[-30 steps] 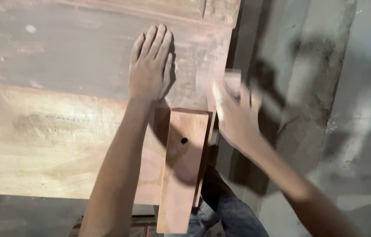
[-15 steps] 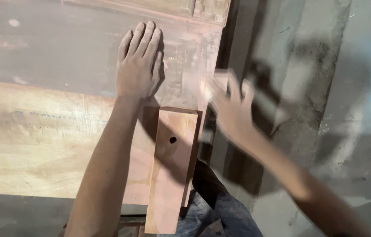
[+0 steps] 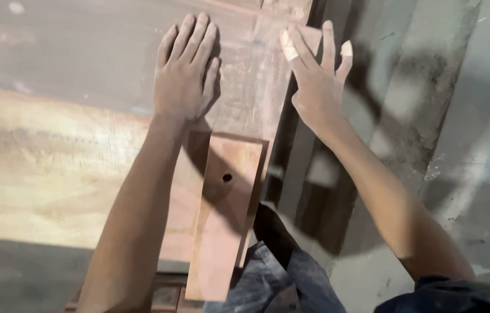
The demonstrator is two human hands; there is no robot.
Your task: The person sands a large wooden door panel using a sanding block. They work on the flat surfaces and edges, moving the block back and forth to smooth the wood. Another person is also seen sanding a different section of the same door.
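Wooden panel (image 3: pixel 71 133) lies flat across bench, left hand (image 3: pixel 184 81) pressed on it, fingers spread, no grip. Right hand (image 3: pixel 317 87) open at panel's right edge, two fingertips taped. Narrow drilled board (image 3: pixel 224 220) just below hands.

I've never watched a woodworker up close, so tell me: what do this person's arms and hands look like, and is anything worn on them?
Both forearms are bare, with no gloves, watch or rings in view. The left hand is dusty and unwrapped. The right hand has pale tape or bandage strips on two fingers, one around a fingertip. A dark sleeve edge shows at the right upper arm, and dark dusty trousers appear below.
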